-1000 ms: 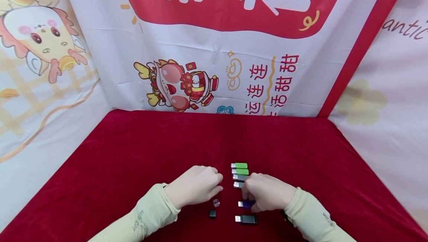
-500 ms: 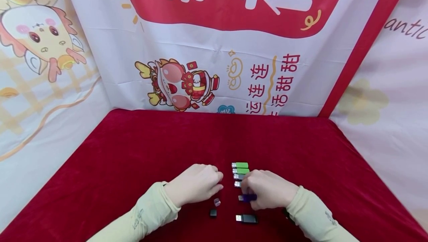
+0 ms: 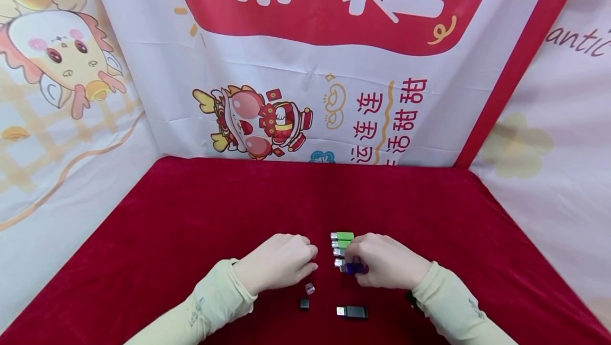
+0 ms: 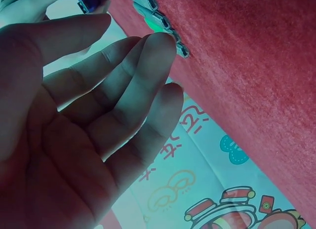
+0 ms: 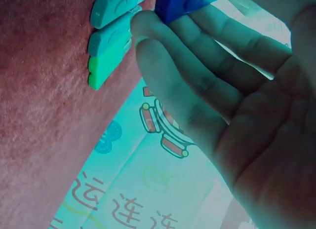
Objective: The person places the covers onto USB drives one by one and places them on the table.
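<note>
My right hand (image 3: 387, 261) pinches a purple USB stick (image 3: 355, 268) between thumb and fingers, its metal plug pointing left. The stick is just above or beside the nearest grey USB stick (image 3: 338, 263) of a row; whether they touch I cannot tell. Two green USB sticks (image 3: 346, 236) lie at the row's far end, and another grey stick (image 3: 338, 253) lies between. My left hand (image 3: 279, 263) hovers left of the row with loosely bent fingers, holding nothing, as the left wrist view shows. Near it lie a small clear cap (image 3: 310, 289) and a black cap (image 3: 304, 304).
A black USB stick (image 3: 356, 311) lies alone nearer the front, plug to the left. A dark object (image 3: 412, 299) is partly hidden under the right sleeve. Red cloth (image 3: 229, 202) covers the table, with printed white curtains (image 3: 305, 59) behind and at both sides.
My right hand has lifted the purple USB stick and carried it away from me, from near the black stick to the near end of the row. The left hand has stayed almost still.
</note>
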The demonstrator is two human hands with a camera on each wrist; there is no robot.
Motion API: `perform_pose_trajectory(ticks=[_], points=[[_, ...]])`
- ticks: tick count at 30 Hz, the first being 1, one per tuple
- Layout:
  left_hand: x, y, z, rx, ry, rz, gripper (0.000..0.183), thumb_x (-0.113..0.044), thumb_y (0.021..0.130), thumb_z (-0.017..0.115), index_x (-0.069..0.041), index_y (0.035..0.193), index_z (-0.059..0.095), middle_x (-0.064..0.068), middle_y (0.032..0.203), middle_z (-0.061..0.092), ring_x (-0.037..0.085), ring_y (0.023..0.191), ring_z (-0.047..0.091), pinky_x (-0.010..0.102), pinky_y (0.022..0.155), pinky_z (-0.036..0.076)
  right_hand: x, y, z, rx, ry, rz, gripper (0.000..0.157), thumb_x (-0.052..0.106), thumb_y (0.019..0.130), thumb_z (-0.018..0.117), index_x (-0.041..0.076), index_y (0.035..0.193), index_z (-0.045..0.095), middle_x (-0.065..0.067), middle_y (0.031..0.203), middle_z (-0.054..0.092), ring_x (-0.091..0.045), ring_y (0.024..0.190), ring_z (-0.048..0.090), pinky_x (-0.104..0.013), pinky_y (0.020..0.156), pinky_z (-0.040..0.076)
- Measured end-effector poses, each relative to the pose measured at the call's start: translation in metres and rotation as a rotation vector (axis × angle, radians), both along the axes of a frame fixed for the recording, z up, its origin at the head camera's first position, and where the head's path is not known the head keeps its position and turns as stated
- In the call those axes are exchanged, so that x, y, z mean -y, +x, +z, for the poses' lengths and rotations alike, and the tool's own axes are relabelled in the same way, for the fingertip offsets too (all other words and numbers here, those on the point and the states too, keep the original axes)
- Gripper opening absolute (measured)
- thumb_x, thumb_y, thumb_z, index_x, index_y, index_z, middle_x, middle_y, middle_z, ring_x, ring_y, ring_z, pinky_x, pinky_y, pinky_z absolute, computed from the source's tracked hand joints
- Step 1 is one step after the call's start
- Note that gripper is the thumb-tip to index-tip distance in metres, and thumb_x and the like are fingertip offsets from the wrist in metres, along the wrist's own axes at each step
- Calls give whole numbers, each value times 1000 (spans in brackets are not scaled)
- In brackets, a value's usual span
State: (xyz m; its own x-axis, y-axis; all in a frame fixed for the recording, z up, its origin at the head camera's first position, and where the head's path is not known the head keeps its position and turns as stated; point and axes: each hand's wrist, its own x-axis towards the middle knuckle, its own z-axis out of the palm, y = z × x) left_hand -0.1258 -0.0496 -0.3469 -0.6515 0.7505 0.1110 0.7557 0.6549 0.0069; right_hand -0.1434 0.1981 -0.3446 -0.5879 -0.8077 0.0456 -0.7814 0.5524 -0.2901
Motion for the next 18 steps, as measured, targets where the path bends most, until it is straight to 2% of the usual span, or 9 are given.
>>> perform_pose_trajectory(ticks=[5,12,18], points=[[1,0,1,4,6,6,24,-25,91,69,-19,72,58,-7,67,49,6,56,45,23,51,42,-2,-2,2,-32,-18,-13,19,10,75,81,14,92,72,6,90,65,-2,71,53,-21,62,49],[1,1,2,30,8,5,23,-25,92,70,-19,72,59,-8,67,49,5,56,44,22,51,41,-7,-4,7,-60,-67,-16,20,7,74,80,12,92,72,7,86,63,-5,71,57,-21,63,50],[-1,4,2,26,-33,-27,24,-34,87,74,-19,73,61,-9,66,49,5,56,45,21,51,41,-11,-5,9,-92,-90,-26,20,6,74,80,11,91,72,7,84,60,-7,68,55,-20,60,49]])
